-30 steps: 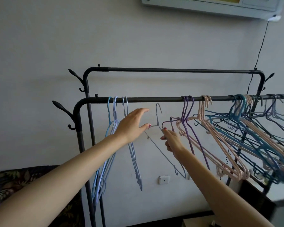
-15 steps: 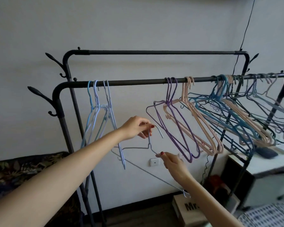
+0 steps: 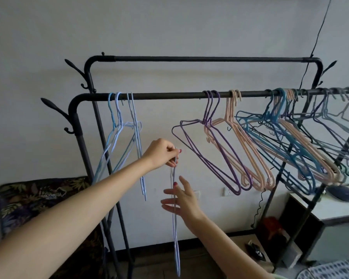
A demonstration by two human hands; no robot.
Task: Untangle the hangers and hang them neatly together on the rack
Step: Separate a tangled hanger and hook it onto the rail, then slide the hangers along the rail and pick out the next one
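Left hand: pinches thin pale-blue wire hanger, dangling edge-on below the rail | Right hand: fingers spread, relaxed beside it | Rack: black tubular metal; lilac, peach, teal hangers bunched right.

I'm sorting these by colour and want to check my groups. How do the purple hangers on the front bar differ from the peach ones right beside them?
The purple hangers are dark violet; the peach hangers are pale pinkish. The purple ones hang nearer the rack's left end, the peach ones just to their right. The purple ones' lower tips hang slightly lower in the picture. Both groups hook over the same front bar and tilt the same way.
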